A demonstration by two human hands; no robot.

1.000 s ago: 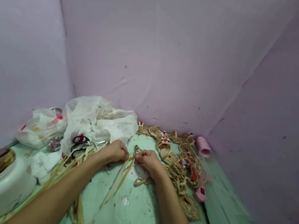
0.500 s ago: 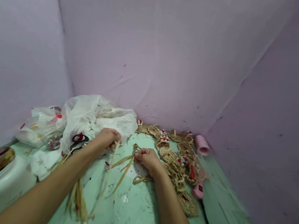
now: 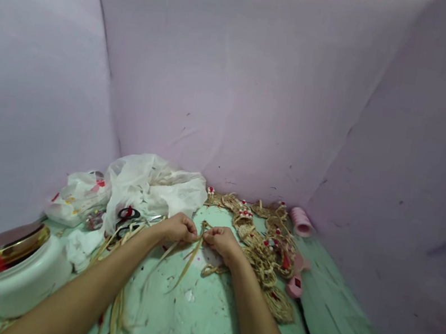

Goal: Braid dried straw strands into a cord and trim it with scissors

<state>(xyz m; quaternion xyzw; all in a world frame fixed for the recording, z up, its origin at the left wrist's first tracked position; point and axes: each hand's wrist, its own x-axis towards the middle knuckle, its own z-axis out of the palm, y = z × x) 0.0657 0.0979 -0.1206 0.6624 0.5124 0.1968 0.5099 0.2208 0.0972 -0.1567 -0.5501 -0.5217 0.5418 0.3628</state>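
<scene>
My left hand is closed in a pinch on a pale dried straw strip, whose tail hangs down toward the table. Close beside it, fingertips almost meeting, my right hand pinches the upper end of a few straw strips. The exact join between the fingers is too small to make out. Just right of my right hand lie braided straw pieces, some trimmed with red and white beads. More loose straw lies beneath my left forearm.
A white plastic bag, black-handled scissors and a white jar with a gold-rimmed lid stand left. A pink spool and a pink corded tool lie right. Lilac panels enclose the green table.
My left hand has come right and slightly down, bringing its pale strip up to my right hand. My right hand stays nearly in place. The camera view has tilted up.
</scene>
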